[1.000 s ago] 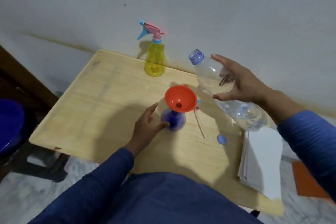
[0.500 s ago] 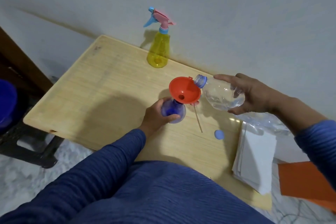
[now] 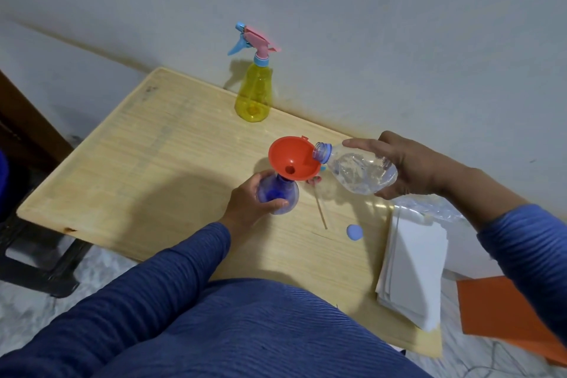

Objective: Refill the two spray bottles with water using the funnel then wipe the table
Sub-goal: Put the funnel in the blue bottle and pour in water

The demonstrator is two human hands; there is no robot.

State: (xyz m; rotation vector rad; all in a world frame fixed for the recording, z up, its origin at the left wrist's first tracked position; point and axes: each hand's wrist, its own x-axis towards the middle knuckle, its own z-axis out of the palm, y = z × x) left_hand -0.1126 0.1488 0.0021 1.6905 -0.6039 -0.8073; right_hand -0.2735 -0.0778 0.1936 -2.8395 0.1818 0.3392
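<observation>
Water bottle point(image 3: 359, 172) mouth over funnel point(image 3: 293, 161) rim.

The table point(image 3: 129, 163) looks like pale wood with a fine grain, matt and scuffed. The funnel point(image 3: 291, 159) is smooth orange plastic. The water bottle point(image 3: 359, 172) is clear, glossy, crinkled plastic; both the blue spray bottle point(image 3: 280, 193) and the yellow spray bottle point(image 3: 253, 95) are translucent glossy plastic. The paper stack point(image 3: 414, 270) is matt white. The sleeves point(image 3: 159, 279) are ribbed knit cloth.

orange funnel point(image 3: 294, 160), see-through blue bottle point(image 3: 277, 195), yellow spray bottle point(image 3: 253, 95) with a pink and light blue head, light blue cap point(image 3: 354, 232), pale wood-grain table point(image 3: 138, 163), ribbed blue sleeves point(image 3: 535, 248)
</observation>
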